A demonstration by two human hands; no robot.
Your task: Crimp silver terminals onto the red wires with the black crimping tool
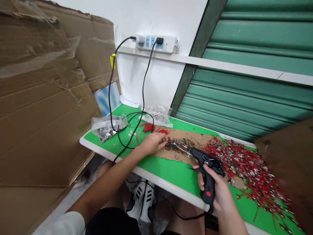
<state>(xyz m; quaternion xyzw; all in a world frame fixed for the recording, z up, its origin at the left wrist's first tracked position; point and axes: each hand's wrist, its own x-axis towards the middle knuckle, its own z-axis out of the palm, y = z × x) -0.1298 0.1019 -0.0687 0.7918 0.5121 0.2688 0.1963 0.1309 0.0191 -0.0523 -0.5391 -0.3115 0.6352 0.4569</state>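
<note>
A black glue gun (208, 166) is gripped in my right hand (216, 182), its nozzle pointing left over a strip of brown cardboard (177, 158). Rows of small dark pieces (179, 145) cover the middle of the strip. At the strip's left end is my left hand (155, 143), fingers curled and pinched together; whatever they hold is too small to make out. Just behind that hand lie red strands (148, 127). To the right of the glue gun spreads a large pile of red strands with shiny metal pieces (244, 166).
Two clear plastic bags, one at the left (109, 125) and one at the back (158, 117), hold small metal parts. Black cables run from a power strip (156, 43) onto the green table (161, 169). Cardboard stands at the left (44, 104) and right (288, 163).
</note>
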